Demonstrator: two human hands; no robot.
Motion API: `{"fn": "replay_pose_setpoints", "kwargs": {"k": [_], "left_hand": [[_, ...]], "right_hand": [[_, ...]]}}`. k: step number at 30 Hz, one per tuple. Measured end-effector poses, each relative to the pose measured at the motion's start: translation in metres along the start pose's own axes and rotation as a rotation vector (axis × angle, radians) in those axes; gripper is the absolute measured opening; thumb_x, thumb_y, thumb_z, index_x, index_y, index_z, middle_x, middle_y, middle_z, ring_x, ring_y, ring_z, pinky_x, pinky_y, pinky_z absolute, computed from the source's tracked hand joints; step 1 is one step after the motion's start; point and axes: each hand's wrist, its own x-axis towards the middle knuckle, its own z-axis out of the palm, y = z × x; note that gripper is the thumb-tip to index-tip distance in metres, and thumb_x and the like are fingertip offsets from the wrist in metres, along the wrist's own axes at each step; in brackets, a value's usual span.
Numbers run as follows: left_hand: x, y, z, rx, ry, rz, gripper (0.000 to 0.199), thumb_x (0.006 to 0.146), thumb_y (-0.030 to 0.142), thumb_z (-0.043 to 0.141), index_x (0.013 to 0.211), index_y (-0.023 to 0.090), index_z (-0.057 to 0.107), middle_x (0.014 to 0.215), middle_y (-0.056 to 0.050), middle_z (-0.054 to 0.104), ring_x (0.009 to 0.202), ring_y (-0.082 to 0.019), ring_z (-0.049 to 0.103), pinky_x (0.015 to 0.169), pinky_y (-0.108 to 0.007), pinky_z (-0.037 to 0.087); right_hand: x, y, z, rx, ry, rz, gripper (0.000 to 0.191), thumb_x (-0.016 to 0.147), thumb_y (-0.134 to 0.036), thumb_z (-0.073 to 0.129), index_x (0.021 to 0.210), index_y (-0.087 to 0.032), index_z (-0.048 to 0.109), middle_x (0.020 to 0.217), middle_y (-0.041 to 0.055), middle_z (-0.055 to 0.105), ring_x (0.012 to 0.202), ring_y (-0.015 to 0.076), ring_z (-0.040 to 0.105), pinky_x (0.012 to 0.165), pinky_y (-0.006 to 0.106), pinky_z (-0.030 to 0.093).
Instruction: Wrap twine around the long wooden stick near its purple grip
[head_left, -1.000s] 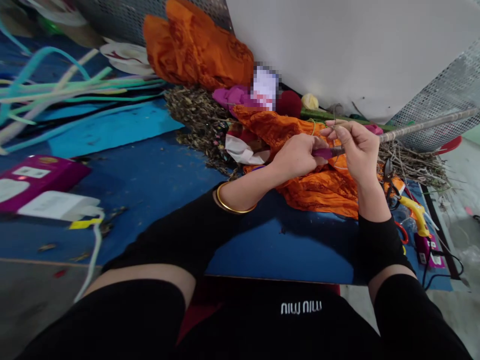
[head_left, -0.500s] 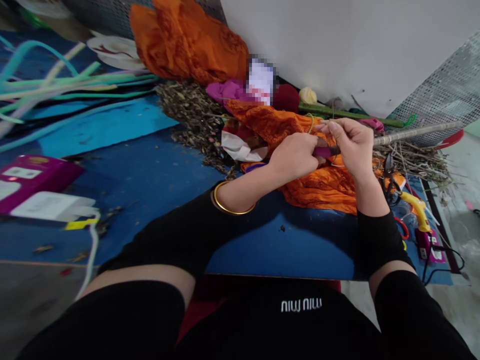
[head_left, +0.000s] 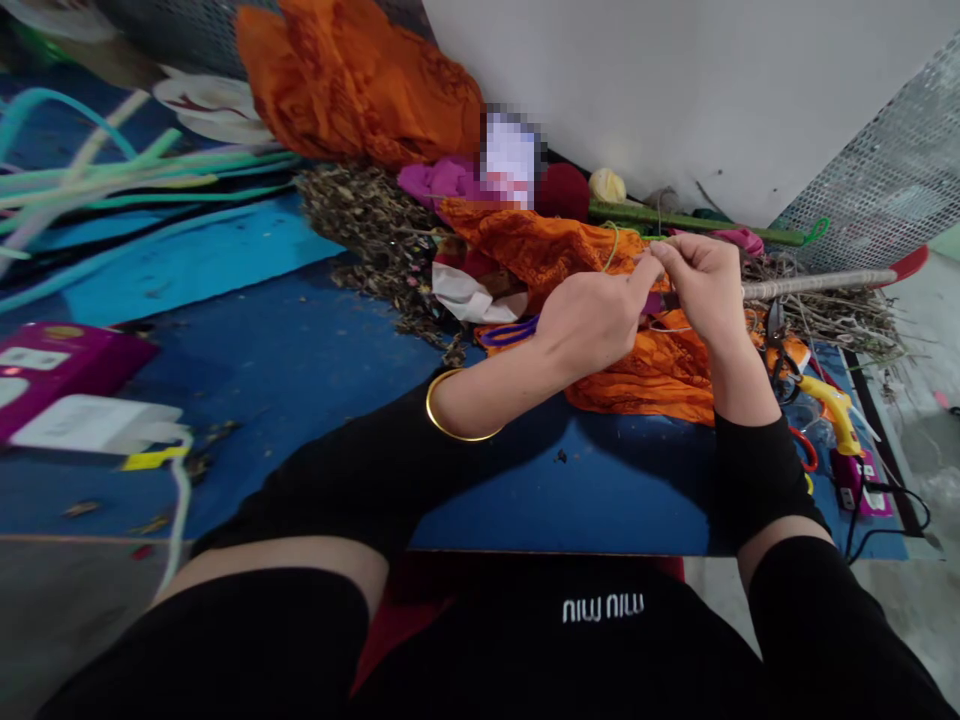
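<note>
My left hand (head_left: 589, 315) is closed around a long thin stick near its purple-wrapped end (head_left: 655, 303). From there the grey-wrapped length of the stick (head_left: 817, 284) runs out to the right. Beside it my right hand (head_left: 701, 285) is closed in a pinch, thumb against forefinger, just above the stick. A thin yellow-green yarn (head_left: 613, 245) loops up to these pinching fingertips; its end there is hidden. Crumpled orange cloth (head_left: 645, 375) lies under both hands. A purple loop (head_left: 510, 332) pokes out left of my left hand.
Scissors (head_left: 776, 335) and a yellow glue gun (head_left: 836, 410) lie right of my right forearm. Dry twigs (head_left: 855, 320) sit behind them. Balls of yarn (head_left: 564, 190) line the wall. Foam-like tubes (head_left: 112, 185) and a purple box (head_left: 67, 365) occupy the left of the blue table (head_left: 337, 320).
The far end of the stick has tilted slightly downward. My left forefinger now reaches up close to the right fingertips. The camera view has shifted a little.
</note>
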Motion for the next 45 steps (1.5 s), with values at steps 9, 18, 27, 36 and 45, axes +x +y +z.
{"fn": "replay_pose_setpoints", "kwargs": {"k": [9, 18, 27, 36, 45], "left_hand": [[0.002, -0.007, 0.009, -0.011, 0.066, 0.136, 0.037, 0.096, 0.016, 0.047, 0.126, 0.014, 0.069, 0.104, -0.015, 0.078, 0.089, -0.027, 0.074, 0.074, -0.034, 0.049], [0.011, -0.033, -0.003, -0.065, 0.109, 0.040, 0.032, 0.093, 0.021, 0.055, 0.117, 0.021, 0.076, 0.100, -0.009, 0.078, 0.088, -0.026, 0.071, 0.077, -0.034, 0.048], [0.011, -0.085, -0.053, 0.048, 0.036, -0.115, 0.035, 0.086, 0.022, 0.069, 0.119, 0.025, 0.080, 0.083, -0.002, 0.071, 0.084, -0.020, 0.064, 0.080, -0.029, 0.046], [-0.013, -0.138, -0.091, -0.278, -0.006, -0.047, 0.059, 0.077, 0.068, 0.066, 0.099, 0.016, 0.082, 0.079, 0.001, 0.074, 0.073, -0.011, 0.062, 0.074, -0.021, 0.045], [0.002, -0.117, -0.071, -0.934, 0.080, -0.093, 0.038, 0.061, 0.043, 0.089, 0.087, 0.019, 0.075, 0.080, -0.003, 0.077, 0.067, -0.012, 0.059, 0.066, -0.029, 0.051]], "right_hand": [[0.001, 0.005, 0.002, 0.031, -0.037, 0.021, 0.024, 0.092, -0.035, 0.070, 0.077, -0.017, 0.074, 0.078, -0.0003, 0.078, 0.071, 0.0121, 0.066, 0.077, 0.029, 0.058], [0.005, 0.003, -0.034, 0.184, -0.045, 0.043, 0.037, 0.095, -0.050, 0.070, 0.074, -0.022, 0.058, 0.082, 0.0008, 0.076, 0.085, 0.0143, 0.071, 0.082, 0.033, 0.058], [-0.002, 0.023, -0.145, 0.152, 0.223, 0.124, 0.034, 0.081, -0.046, 0.082, 0.064, -0.026, 0.061, 0.052, -0.0022, 0.053, 0.036, 0.0024, 0.026, 0.039, 0.032, 0.010], [-0.012, 0.070, -0.197, 0.088, 0.513, 0.282, 0.033, 0.060, -0.055, 0.087, 0.064, -0.030, 0.066, 0.058, -0.0009, 0.050, 0.046, 0.0072, 0.025, 0.053, 0.039, 0.013], [0.008, 0.074, -0.164, -0.363, 0.777, 0.369, 0.033, 0.066, -0.029, 0.085, 0.065, -0.028, 0.052, 0.089, 0.0129, 0.067, 0.091, 0.0267, 0.060, 0.093, 0.050, 0.040]]}}
